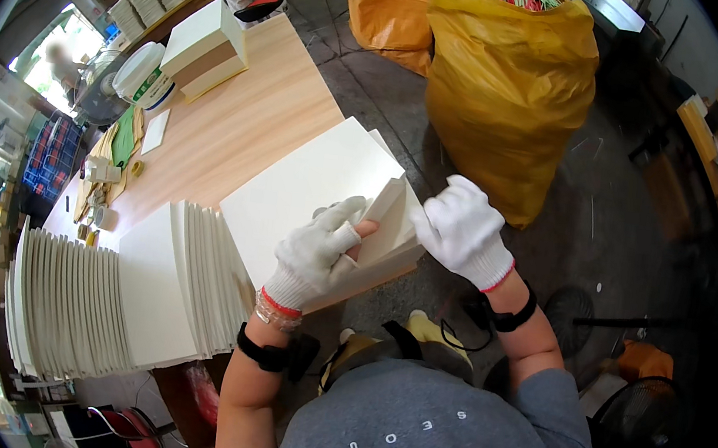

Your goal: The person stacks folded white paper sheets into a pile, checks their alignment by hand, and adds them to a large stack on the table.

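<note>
A stack of white cardboard sheets (311,180) lies at the near edge of the table, its right side folded up into a narrow raised flap (386,201). My left hand (318,244), in a white knit glove with the thumb tip bare, is curled at the flap with the thumb pressed against it. My right hand (462,224), gloved in the same way, is closed at the right edge of the sheet. Its fingertips are partly hidden, so what lies between them cannot be made out.
Left of me, many white folded boards (70,307) stand fanned in a row. Across the wooden table (261,74) are a white box-shaped stack (207,42) and a white bucket (142,77). A large yellow sack (509,91) of coloured strips stands ahead on the floor. People are in the background.
</note>
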`<state>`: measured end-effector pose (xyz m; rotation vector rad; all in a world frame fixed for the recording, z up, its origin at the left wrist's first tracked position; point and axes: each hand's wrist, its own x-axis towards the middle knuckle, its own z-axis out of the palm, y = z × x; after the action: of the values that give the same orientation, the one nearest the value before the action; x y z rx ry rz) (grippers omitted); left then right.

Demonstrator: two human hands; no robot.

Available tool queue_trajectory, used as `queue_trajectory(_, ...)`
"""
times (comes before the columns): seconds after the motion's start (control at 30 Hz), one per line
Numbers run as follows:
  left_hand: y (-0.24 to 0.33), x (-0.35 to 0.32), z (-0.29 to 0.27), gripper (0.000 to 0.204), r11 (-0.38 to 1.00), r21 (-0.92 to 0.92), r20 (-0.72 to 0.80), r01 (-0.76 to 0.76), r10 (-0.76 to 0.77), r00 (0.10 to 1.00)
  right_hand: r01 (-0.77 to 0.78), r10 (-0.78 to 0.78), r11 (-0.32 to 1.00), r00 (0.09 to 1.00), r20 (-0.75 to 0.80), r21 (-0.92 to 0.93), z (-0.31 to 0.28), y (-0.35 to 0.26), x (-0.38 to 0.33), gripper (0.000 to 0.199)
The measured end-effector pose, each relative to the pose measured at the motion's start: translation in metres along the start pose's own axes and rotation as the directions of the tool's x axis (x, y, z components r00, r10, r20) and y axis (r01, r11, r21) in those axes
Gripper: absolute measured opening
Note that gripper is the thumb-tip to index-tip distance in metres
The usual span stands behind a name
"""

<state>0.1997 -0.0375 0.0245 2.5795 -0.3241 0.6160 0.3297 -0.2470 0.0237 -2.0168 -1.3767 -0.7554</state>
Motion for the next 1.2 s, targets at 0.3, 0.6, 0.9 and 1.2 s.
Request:
queue_trajectory(0.3, -0.001, 0.003, -0.001, 0.039, 1.0, -0.012, 0.036, 0.013, -0.012, 0.999, 0.008, 0.023, 0.991, 0.974, -0.224, 0.134, 0.027, -0.004, 0.004, 0.008)
queue_trajectory(0.6, 0.006, 0.003, -0.002, 0.045, 0.998, -0.001, 0.039, 0.063, -0.063, 0.997, 0.014, 0.008, 0.993, 0.982, -0.186, 0.115, 0.026, -0.001, -0.003, 0.017)
queue_trajectory(0.9, 0.002, -0.009, 0.005, 0.064, 0.993, 0.118, -0.05, -0.008, 0.013, 0.999, -0.532, 0.47, 0.396, 0.818, 0.332, 0.748, 0.009, 0.031, -0.013, 0.041)
queue_trajectory(1.2, 0.005, -0.01, 0.003, 0.085, 0.993, 0.101, -0.071, 0.069, -0.062, 0.996, -0.807, 0.224, -0.232, 0.499, 0.837, 0.543, 0.043, 0.055, -0.003, 0.05)
